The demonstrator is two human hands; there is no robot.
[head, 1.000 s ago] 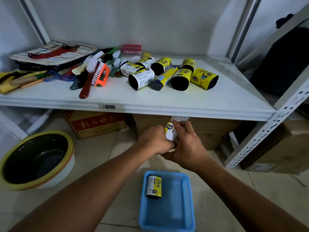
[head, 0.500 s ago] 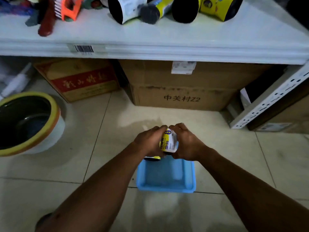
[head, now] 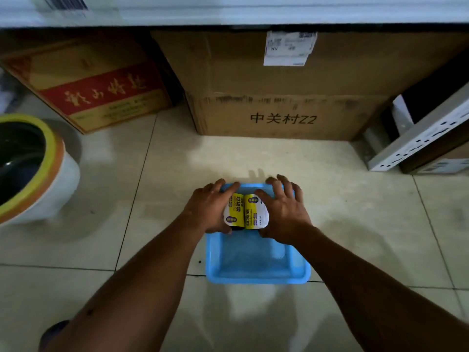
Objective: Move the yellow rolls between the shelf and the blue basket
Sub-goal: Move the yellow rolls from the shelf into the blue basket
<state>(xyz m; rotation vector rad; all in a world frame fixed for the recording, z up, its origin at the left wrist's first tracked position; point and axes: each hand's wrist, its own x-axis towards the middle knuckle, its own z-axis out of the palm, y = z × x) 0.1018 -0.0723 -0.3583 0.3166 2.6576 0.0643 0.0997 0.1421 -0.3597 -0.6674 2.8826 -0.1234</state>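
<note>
The blue basket (head: 256, 275) stands on the tiled floor (head: 152, 224). In its far half lie two rolls side by side and touching, each white with a yellow band and dark print: the left yellow roll (head: 234, 212) and the right yellow roll (head: 256, 213). Half a second ago both hands held one roll together above the basket; now they are apart and low in it. The left hand (head: 208, 212) grips the left yellow roll, with its fingers (head: 229, 186) curled over the far end and the thumb at the near end. The right hand (head: 284, 214) holds the right yellow roll the same way, fingers (head: 278, 185) spread. Beyond stands a cardboard box (head: 279, 97) under the shelf (head: 228, 11).
</note>
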